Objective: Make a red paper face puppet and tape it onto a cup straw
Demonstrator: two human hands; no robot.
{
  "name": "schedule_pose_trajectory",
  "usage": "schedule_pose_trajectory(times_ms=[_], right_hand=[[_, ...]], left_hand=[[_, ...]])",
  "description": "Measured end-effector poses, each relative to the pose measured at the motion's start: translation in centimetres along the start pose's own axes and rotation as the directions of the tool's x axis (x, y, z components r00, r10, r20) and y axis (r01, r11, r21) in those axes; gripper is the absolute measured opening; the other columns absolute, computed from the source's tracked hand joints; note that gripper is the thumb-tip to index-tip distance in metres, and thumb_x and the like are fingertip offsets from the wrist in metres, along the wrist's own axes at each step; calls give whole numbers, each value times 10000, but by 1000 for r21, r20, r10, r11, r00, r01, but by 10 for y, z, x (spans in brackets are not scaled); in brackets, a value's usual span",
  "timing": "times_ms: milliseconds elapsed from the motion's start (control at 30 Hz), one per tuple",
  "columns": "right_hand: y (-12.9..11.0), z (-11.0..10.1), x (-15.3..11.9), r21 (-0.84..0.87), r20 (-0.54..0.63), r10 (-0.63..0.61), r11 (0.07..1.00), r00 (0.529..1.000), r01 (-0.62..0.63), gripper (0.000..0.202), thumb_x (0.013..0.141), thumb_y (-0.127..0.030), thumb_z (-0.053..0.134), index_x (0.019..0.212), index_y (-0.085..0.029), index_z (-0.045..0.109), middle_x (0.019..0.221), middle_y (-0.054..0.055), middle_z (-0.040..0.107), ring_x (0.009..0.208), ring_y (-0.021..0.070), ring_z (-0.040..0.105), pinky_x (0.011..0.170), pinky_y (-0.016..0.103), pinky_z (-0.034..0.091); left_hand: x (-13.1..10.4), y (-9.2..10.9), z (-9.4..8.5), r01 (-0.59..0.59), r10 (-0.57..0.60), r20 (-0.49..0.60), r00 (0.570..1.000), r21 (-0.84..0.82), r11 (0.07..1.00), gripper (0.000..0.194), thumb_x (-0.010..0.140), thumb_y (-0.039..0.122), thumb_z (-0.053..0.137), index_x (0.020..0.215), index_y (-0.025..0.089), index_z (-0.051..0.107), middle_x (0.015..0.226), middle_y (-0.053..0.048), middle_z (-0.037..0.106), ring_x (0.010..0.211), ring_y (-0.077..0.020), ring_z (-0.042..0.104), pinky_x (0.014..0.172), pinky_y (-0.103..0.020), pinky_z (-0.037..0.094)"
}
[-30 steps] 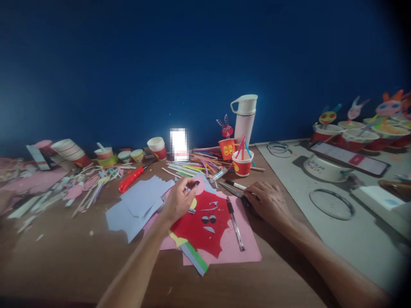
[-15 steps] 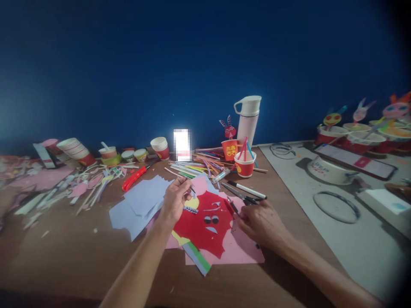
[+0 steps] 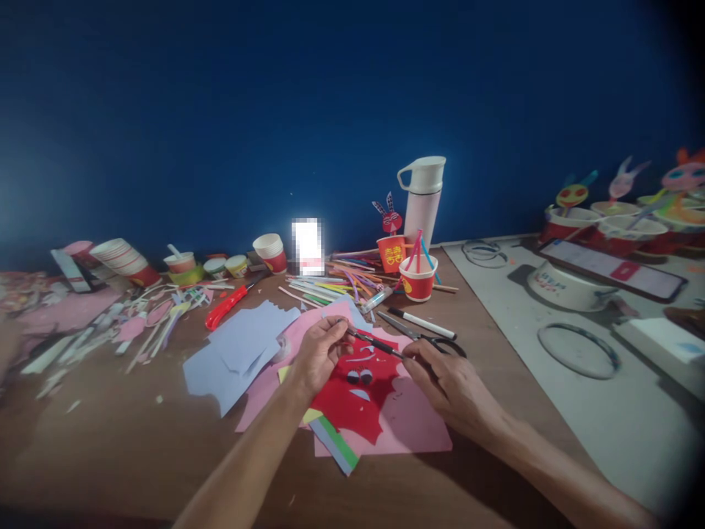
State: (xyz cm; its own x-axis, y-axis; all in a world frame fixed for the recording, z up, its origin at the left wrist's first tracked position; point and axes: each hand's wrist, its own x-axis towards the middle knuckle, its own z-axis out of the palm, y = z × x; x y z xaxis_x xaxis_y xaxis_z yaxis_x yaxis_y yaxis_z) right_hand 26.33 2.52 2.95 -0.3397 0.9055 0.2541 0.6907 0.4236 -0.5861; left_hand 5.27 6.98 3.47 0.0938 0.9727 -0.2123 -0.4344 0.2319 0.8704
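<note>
At ten o'clock, taking the red paper (image 3: 349,415) as the middle of the dial and the wall as twelve, leans a stack of paper cups (image 3: 118,257), and nearer in on the same bearing lies a red-handled cutter (image 3: 227,308). Between nine and ten, overlapping blue-grey sheets (image 3: 236,349) spread over the brown table (image 3: 132,448). Just up and left of centre, the left hand (image 3: 322,356) has its fingertips pinched together at one end of a dark pen (image 3: 380,344). This pen slants above the top of the red paper, pointing roughly from ten to four. Below it, a pair of black-and-white eye shapes (image 3: 360,376) lies on the red, which rests on a larger pink sheet (image 3: 413,422). At one o'clock stands a cup with straws (image 3: 418,283). From three o'clock, the right hand (image 3: 454,378) pinches the pen's other end between thumb and fingers, beside scissors (image 3: 449,347) at two. Farther out, also near two, a phone (image 3: 614,268) sits tilted.
</note>
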Motion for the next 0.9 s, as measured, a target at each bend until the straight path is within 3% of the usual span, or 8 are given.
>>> schedule_pose_trajectory(times_ms=[900], right_hand=[[7, 6, 0, -39, 19, 48, 998, 999, -47, 210, 928, -332, 338, 919, -206, 506, 694, 12, 642, 633, 191, 612, 569, 267, 368]], left_hand=[[-3, -13, 5, 1, -5, 47, 999, 73, 997, 215, 669, 249, 735, 789, 134, 599, 691, 5, 635, 621, -100, 615, 558, -193, 517]])
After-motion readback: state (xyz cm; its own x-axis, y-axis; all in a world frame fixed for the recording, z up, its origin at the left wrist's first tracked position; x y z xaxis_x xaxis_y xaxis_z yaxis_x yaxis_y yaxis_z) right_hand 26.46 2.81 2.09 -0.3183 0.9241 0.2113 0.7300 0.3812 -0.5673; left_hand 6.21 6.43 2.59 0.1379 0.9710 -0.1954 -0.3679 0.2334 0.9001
